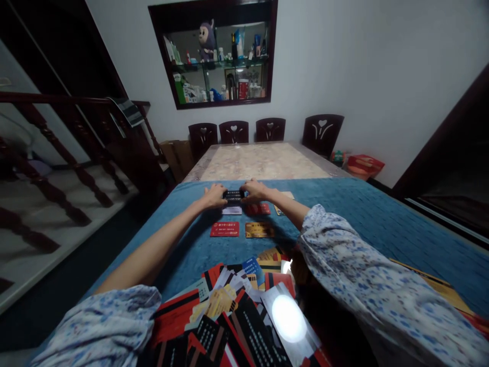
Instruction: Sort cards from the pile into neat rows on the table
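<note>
Near the far part of the blue cloth, a black card (pixel 233 194) with pale print is gripped at its two ends. My left hand (pixel 214 197) pinches its left end, and my right hand (pixel 254 191) its right end. Just below it on the cloth lie a whitish card (pixel 232 210) and a red card (pixel 260 208). Closer to me sit another red card (pixel 225 229) and a gold card (pixel 260 230), side by side. My right forearm partly covers a pale card with yellow (pixel 281 210). Whether the black card touches the cloth cannot be made out.
A heap of mixed cards (pixel 214 303) spreads along the near edge, with bright glare on one silvery card (pixel 288 318). More yellowish cards (pixel 439 285) lie at the right. Blue cloth (pixel 183 204) covers the near table; chairs (pixel 270 129) stand behind the far end.
</note>
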Action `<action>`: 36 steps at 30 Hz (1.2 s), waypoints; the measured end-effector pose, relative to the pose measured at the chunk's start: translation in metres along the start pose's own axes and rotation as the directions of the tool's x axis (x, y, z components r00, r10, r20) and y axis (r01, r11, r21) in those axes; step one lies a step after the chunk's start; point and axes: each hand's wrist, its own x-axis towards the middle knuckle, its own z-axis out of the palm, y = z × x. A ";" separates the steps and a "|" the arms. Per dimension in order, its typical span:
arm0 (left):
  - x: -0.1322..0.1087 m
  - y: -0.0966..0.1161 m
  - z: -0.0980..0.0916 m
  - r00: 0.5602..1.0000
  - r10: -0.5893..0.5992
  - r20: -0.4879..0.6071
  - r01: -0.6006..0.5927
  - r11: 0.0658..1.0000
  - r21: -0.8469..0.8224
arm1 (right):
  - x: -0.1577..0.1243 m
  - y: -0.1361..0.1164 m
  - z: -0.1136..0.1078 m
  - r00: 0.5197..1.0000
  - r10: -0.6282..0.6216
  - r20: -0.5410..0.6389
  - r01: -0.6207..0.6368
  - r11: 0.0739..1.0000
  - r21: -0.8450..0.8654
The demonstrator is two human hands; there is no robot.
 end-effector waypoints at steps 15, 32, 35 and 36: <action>0.035 -0.017 0.023 0.994 0.025 0.104 -0.031 0.998 0.057 | 0.027 -0.002 0.015 0.995 0.054 0.088 -0.050 0.997 -0.050; 0.046 -0.024 0.031 0.992 0.036 0.124 -0.042 0.998 0.046 | 0.028 -0.001 0.019 0.995 0.054 0.087 -0.050 0.998 -0.048; 0.045 -0.023 0.030 0.991 0.027 0.129 -0.036 0.997 0.062 | 0.027 -0.002 0.017 0.995 0.050 0.087 -0.046 0.998 -0.049; 0.045 -0.023 0.029 0.991 0.024 0.134 -0.033 0.997 0.068 | 0.026 -0.002 0.017 0.995 0.047 0.084 -0.043 0.998 -0.049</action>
